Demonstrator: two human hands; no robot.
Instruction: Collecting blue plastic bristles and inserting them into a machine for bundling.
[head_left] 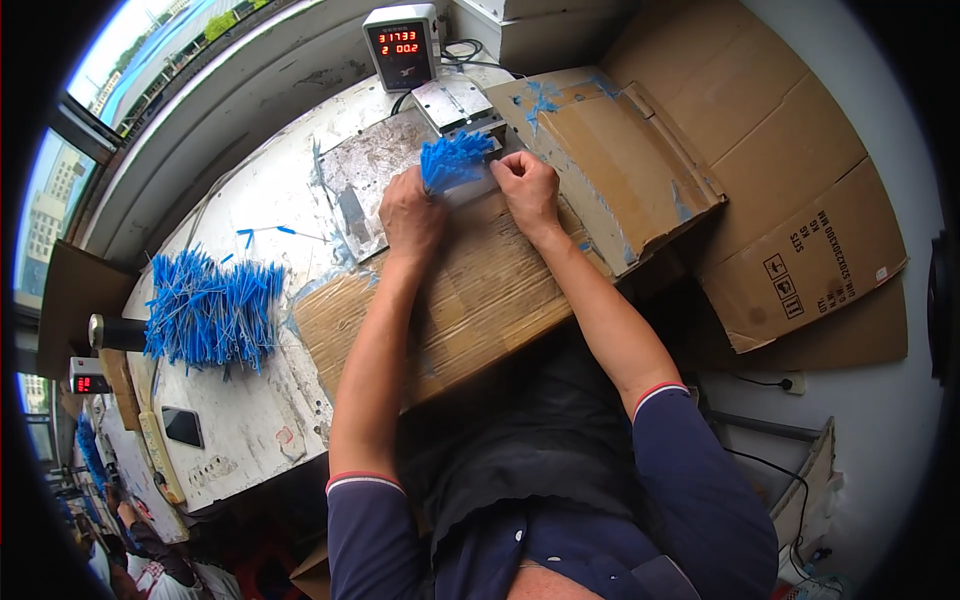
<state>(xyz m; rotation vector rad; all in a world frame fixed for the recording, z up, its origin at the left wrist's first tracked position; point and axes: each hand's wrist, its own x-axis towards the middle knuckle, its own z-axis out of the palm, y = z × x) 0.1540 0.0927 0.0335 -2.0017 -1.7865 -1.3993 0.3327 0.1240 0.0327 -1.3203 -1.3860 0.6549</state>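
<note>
My left hand (410, 218) is closed at the near left side of a bundle of blue-tipped thin pieces (456, 160) and seems to grip it. Its fingertips are partly hidden and a little blurred. My right hand (528, 190) is beside the bundle's right side, with thumb and forefinger pinched together. What they hold, if anything, is too small to make out. Just beyond the bundle sits a small metal fixture (452, 103) on a worn metal plate (365, 165). Under my forearms lies a flat sheet of cardboard (470, 290).
A large heap of the same blue-tipped pieces (215, 310) lies left on the white table, a few loose ones beyond it. A counter box with red digits (402, 48) stands at the back. Right is an opened cardboard box (600, 150); a phone (183, 427) lies near left. Another person (150, 560) works lower left.
</note>
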